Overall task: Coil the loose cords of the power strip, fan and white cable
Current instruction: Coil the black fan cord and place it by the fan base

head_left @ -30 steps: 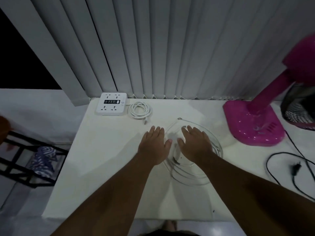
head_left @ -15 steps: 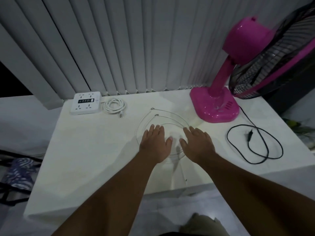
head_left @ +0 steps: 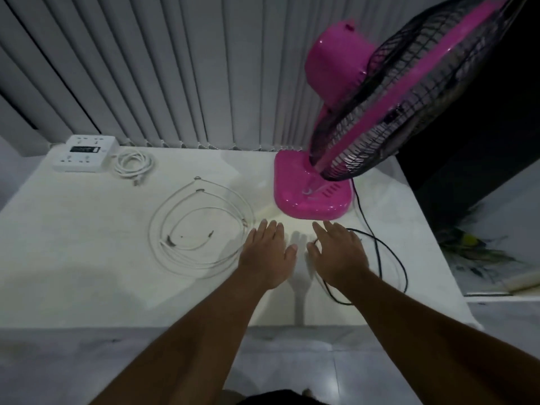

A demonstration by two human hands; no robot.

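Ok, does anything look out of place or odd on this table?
Nothing spilled or damaged. The white cable lies in wide, loose loops with ends sticking out, and the black fan cord sprawls beside the fan base, partly under the right hand.

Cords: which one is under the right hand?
The black fan cord, under the right hand; the white cable and coiled power-strip cord lie further left.
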